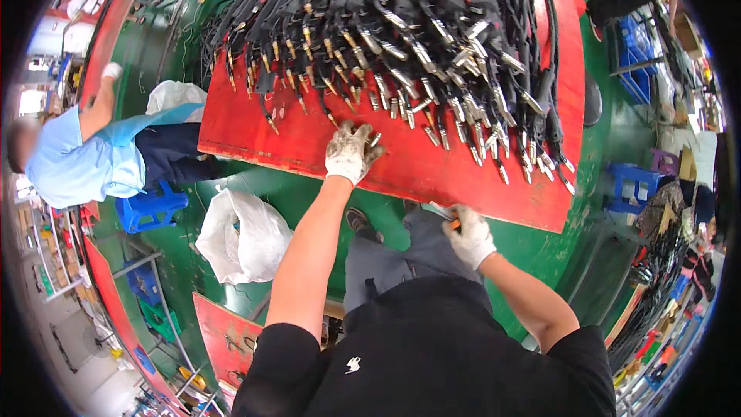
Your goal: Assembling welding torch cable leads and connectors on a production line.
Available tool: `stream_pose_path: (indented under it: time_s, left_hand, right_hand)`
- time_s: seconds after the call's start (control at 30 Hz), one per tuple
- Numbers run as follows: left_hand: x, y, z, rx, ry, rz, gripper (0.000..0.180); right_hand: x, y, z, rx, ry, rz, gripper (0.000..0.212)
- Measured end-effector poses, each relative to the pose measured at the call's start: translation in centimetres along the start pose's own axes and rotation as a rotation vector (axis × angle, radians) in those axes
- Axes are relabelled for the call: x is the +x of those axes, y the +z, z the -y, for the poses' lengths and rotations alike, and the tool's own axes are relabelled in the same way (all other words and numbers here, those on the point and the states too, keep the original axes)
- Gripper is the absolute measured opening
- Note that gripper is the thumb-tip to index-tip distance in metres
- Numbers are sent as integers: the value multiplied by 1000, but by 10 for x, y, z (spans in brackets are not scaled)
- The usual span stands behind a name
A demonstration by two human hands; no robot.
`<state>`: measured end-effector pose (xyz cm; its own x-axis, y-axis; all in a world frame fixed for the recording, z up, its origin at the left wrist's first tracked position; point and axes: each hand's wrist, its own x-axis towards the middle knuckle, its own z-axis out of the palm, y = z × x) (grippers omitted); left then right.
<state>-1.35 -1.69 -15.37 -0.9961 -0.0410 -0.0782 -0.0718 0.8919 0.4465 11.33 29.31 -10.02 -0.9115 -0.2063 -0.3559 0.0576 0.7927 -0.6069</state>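
Note:
My left hand point(349, 153), in a worn white glove, is low over the front part of the red table point(293, 135) with its fingers apart. Right beside its fingertips is a small silver metal connector point(375, 139); I see no grip on it. Just beyond lies a large bundle of black cables point(401, 23), their brass and silver connector ends point(463, 108) pointing toward me. My right hand point(469, 237), also gloved, is closed around an orange-handled tool point(455, 224) in front of the table's near edge. The tool's grey flat end sticks out to the left; its exact kind is unclear.
A white woven sack point(243, 235) stands on the green floor to my left. Farther left, a person in light blue point(93, 150) is near a blue stool point(150, 207). Another blue stool point(633, 185) stands to the right, and more black cables point(648, 332) hang at lower right.

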Motion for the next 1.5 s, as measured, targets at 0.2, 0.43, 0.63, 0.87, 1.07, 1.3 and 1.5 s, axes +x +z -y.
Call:
stream_pose_path:
  time_s: [0.2,0.43,0.63,0.87,1.07,1.3,1.5]
  left_hand:
    - [10,11,-10,210,-32,221,33]
    - [-7,41,-5,238,-48,175,22]
    - [-18,14,3,93,29,157,22]
    - [-140,32,148,-216,-267,-394,30]
    - [-300,-123,333,619,-360,-373,25]
    - [-232,-189,297,435,-1028,-180,64]
    - [-90,-107,157,87,-164,-91,39]
  right_hand:
    - [0,-32,-35,77,195,-100,38]
    - [3,-4,2,189,303,-72,46]
    - [28,38,17,162,191,-93,44]
    - [78,41,4,-237,-67,-239,36]
    - [90,36,-6,-427,-86,-138,40]
    - [82,38,-14,-435,-28,-184,41]
    - [65,48,-21,-448,28,-303,36]
